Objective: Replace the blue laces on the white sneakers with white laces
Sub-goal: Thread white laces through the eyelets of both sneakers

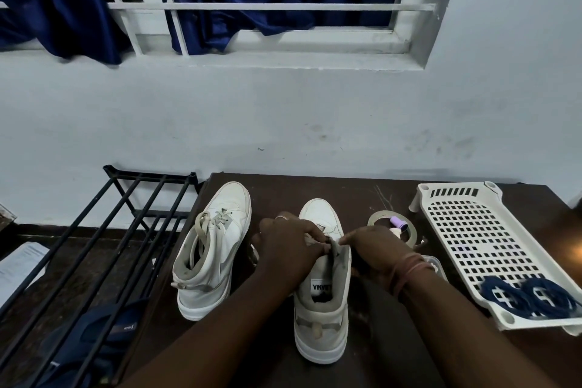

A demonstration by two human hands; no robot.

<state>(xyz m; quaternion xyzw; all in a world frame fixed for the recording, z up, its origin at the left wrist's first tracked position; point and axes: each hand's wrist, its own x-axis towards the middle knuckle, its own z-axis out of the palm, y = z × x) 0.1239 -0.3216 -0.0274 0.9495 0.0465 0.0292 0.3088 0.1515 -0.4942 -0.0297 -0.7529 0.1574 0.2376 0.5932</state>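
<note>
Dark brown wooden counter (371,198) against a pale wall. Two white high-top sneakers stand on it, toes pointing to the wall. Left sneaker (214,249) already carries a white lace (204,224), loose at the top. Right sneaker (324,299) sits between both forearms. Left hand (289,239) and right hand (374,246) meet over its tongue, fingers curled, pinching something pale at the upper eyelets; whether that is lace or tongue cannot be told. White perforated plastic tray (491,242) on the right edge of the counter holds two coiled dark blue laces (529,296) at its near end. Clear tape roll (396,227) just beyond the right hand. Black metal rack (104,230) beside the counter, left.
</note>
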